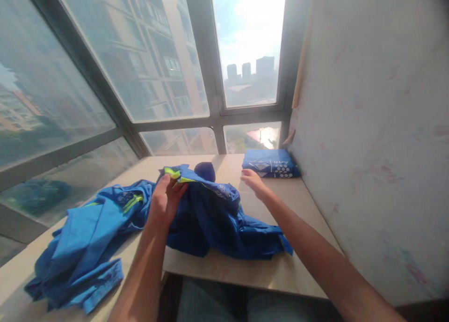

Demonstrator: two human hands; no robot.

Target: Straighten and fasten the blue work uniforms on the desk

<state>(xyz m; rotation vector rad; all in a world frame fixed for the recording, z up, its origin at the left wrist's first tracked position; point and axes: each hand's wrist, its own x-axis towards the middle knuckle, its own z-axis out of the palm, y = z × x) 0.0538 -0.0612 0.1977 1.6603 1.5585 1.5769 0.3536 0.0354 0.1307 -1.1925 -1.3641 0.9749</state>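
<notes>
1 blue garment (210, 223) | rt of L hand (165, 199) pinching its edge | R hand (254, 181) apart, half-open, prob. empty

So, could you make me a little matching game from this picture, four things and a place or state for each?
1. Left hand
2. Right hand
3. Bundle
4. Left garment

A. Folded, beside the wall
B. Lying crumpled
C. Close to the bundle
D. Gripping the middle garment

Pairs: 1-D, 2-C, 3-A, 4-B.
</notes>
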